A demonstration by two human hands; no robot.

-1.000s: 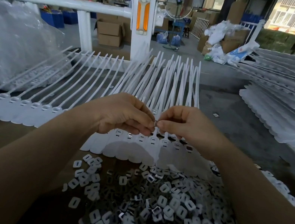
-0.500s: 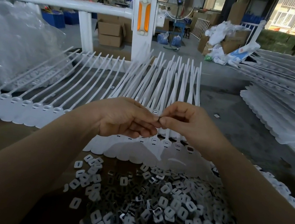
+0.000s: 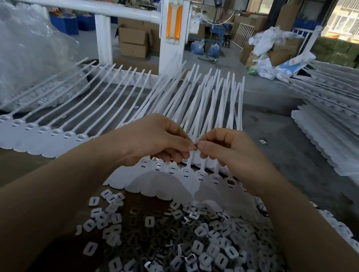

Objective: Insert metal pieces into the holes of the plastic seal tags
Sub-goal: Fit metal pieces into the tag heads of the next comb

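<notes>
brown workbench (image 3: 12, 168), left hand (image 3: 156, 141) and right hand (image 3: 230, 154) fingertips pinching one small metal piece (image 3: 195, 147) between them, above white plastic seal tags (image 3: 185, 180)

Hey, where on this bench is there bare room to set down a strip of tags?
Bare brown bench lies at left, between the left strip of tags and the left forearm. Bare grey surface lies right of the straps. Crowded: the pile of small pieces near you.

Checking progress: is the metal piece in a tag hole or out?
Out: both hands pinch the metal piece above the tags.
</notes>
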